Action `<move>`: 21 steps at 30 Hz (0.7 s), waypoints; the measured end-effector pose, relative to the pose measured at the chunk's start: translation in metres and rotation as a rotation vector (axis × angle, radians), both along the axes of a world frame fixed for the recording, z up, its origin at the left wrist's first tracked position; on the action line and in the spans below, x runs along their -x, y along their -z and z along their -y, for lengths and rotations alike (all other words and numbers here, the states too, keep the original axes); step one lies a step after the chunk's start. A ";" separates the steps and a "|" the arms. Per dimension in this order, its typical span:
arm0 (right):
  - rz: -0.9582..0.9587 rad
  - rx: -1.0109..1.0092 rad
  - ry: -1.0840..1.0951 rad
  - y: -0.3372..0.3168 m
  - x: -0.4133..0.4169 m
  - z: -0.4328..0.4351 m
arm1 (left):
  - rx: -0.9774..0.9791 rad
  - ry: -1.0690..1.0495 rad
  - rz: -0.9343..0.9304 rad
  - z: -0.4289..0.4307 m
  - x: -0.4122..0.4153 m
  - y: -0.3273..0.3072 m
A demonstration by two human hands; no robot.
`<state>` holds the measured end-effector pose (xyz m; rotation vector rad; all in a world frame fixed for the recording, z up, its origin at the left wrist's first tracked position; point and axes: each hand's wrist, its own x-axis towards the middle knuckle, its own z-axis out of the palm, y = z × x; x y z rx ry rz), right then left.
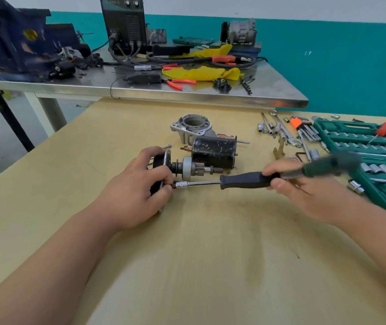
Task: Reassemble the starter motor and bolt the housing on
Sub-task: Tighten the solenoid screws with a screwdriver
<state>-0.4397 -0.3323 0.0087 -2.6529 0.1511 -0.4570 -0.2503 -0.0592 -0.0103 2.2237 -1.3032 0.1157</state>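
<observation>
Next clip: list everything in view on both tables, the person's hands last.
pinion assembly: one, black and steel, wooden table
motor body: one, black, behind the assembly
nose housing: one, silver, behind motor body
socket driver: one, black handle, tip at the assembly
green-handled tool: one, blurred, right of driver handle
socket set case: one, green, right edge
hex keys: one set, orange holder, beside case
cloth: crumpled pieces, yellow, steel table
welder: one, black, steel table
left hand: grips pinion assembly
right hand: holds socket driver

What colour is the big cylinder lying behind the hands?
The cylinder is black with pale scratches; the head view shows it.
</observation>
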 end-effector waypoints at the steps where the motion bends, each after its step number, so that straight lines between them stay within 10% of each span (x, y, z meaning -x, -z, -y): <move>1: -0.049 -0.161 0.031 0.001 -0.001 -0.003 | 0.003 -0.010 0.003 0.000 0.000 0.001; 5: -0.328 -0.723 0.183 0.006 -0.007 -0.008 | 0.012 -0.036 0.019 0.001 0.003 0.001; 11: -0.069 -0.072 0.014 0.008 0.004 -0.005 | 0.012 -0.056 0.018 0.002 0.003 0.002; 16: -0.274 -0.761 0.243 0.003 -0.007 -0.017 | 0.012 -0.078 0.005 0.003 0.003 0.001; 21: -0.026 -0.045 0.022 -0.002 0.005 -0.019 | 0.021 -0.066 -0.008 0.002 0.001 0.003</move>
